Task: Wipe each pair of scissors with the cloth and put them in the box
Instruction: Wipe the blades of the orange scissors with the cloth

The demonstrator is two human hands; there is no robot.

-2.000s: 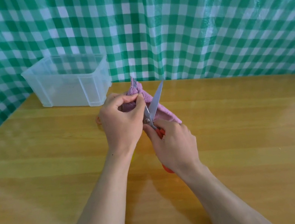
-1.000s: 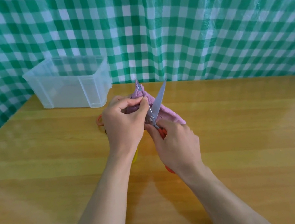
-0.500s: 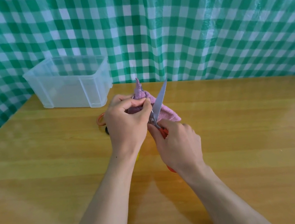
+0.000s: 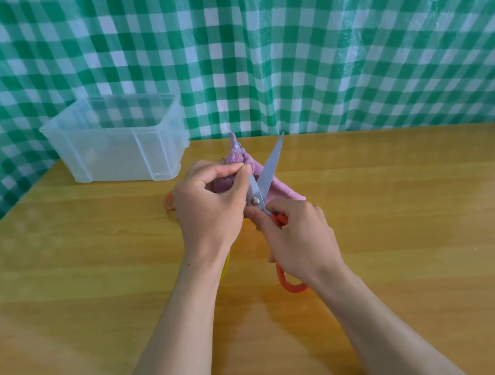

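— Grip, position?
— Just right of the box [image 4: 122, 152], nearer: gripping scissors [image 4: 269, 167] by handles in right hand [image 4: 300, 237]; pinching cloth [image 4: 283, 192] onto one open blade with left hand [image 4: 209, 203].
— Risk?
— Nicking skin or snagging cloth on any squeeze.

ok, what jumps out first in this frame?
Open scissors over mid-table: the right hand grips the orange handles, the left hand pinches a pink cloth round one blade. Behind-left stands a clear box, against a loud green checked curtain.
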